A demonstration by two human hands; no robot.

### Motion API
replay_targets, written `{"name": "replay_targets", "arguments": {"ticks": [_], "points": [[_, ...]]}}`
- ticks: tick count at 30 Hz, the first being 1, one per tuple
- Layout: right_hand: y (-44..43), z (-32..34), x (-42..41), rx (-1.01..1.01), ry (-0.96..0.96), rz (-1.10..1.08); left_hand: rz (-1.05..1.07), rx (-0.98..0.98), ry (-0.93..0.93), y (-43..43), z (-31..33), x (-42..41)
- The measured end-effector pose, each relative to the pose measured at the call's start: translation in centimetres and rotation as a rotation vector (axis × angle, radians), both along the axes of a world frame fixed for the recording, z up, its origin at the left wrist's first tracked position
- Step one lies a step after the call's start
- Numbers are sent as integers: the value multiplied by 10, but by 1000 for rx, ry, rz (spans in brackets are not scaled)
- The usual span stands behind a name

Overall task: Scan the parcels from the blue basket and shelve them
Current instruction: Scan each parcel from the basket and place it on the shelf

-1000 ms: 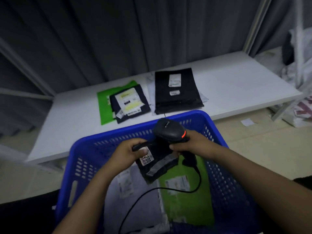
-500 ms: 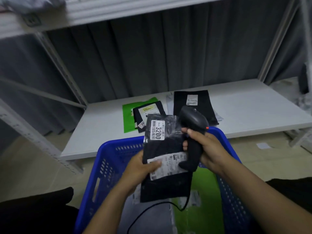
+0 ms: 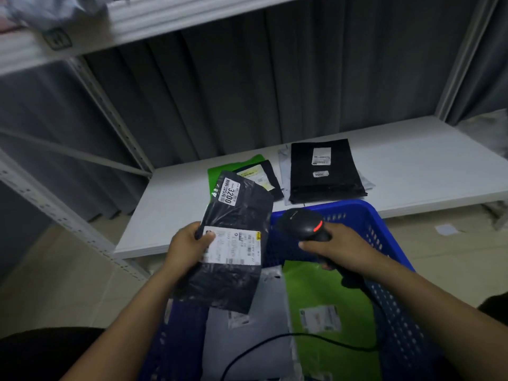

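Note:
My left hand (image 3: 189, 247) grips a black plastic parcel (image 3: 233, 215) by its left edge, thumb on its white shipping label, holding it tilted over the basket's left front corner. My right hand (image 3: 339, 250) holds a black barcode scanner (image 3: 302, 224) with a lit red ring, to the right of the parcel and apart from it. Below both hands stands the blue basket (image 3: 384, 243), holding a green parcel (image 3: 319, 292) and a grey parcel (image 3: 247, 339). The scanner's black cable (image 3: 288, 338) trails across them.
The white lower shelf (image 3: 412, 166) carries a large black parcel (image 3: 324, 171), a smaller black parcel with a yellow label (image 3: 261, 174) on a green one (image 3: 220, 171). An upper shelf (image 3: 137, 20) runs overhead. A slanted metal upright (image 3: 55, 215) stands at the left.
My left hand has swung the black parcel leftward and tilted it, away from the scanner. The right hand with the scanner has dropped lower and moved right.

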State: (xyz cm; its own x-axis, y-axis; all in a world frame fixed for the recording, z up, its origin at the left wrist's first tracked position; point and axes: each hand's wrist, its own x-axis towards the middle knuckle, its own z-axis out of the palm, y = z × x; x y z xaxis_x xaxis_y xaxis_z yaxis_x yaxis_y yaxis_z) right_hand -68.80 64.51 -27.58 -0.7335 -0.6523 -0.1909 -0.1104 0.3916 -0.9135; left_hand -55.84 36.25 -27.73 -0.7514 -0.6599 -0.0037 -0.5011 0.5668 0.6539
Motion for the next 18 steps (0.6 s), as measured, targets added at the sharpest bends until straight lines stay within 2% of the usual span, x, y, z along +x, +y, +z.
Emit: {"name": "replay_targets", "arguments": {"ticks": [4, 9, 18], "points": [[-2, 4, 6, 131, 118, 133, -42, -78, -86, -24, 9, -1], [-3, 6, 10, 238, 161, 228, -163, -173, -171, -28, 15, -2], [-4, 2, 9, 293, 187, 294, -220, -193, -189, -26, 13, -7]]}}
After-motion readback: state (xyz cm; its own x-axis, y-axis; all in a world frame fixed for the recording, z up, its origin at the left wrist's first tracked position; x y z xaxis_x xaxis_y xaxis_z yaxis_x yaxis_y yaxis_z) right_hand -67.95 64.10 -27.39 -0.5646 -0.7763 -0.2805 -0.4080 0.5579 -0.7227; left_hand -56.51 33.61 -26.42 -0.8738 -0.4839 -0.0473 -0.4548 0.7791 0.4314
